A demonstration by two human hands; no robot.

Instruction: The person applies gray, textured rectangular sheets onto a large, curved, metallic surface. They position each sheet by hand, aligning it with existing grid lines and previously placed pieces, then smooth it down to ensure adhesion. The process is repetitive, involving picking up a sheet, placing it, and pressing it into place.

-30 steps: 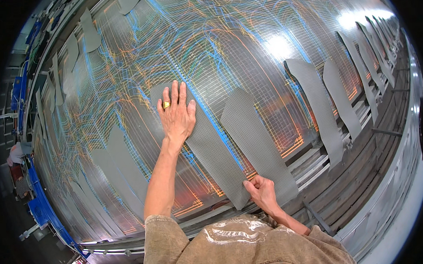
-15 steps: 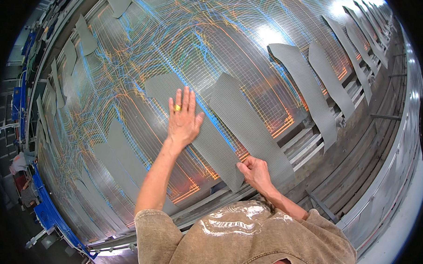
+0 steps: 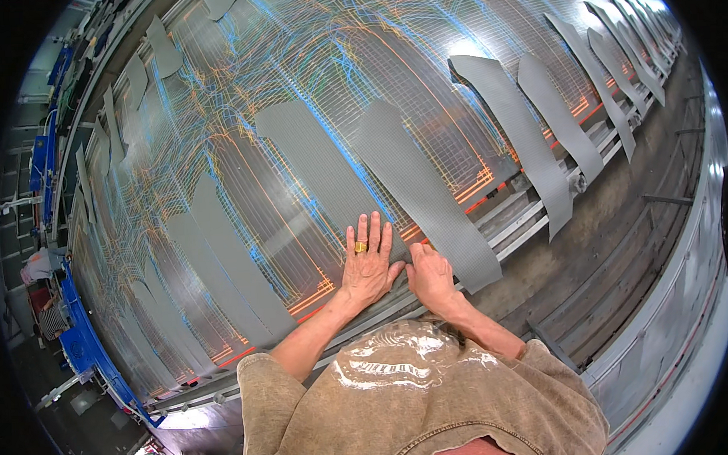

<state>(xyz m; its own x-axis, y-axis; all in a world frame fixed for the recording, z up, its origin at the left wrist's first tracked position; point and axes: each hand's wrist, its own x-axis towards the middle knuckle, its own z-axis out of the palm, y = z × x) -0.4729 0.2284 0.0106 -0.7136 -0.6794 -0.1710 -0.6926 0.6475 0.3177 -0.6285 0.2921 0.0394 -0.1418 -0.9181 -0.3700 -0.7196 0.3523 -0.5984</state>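
Head view: left hand [image 3: 367, 274] spread, right hand [image 3: 431, 280] curled, grip unclear, at a long grey textured strip [image 3: 313, 161], likely floppy, best held endwise.

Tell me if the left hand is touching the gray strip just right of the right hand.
Apart: the head view shows lined table surface between the left hand and that gray strip, with the right hand between them lower down.
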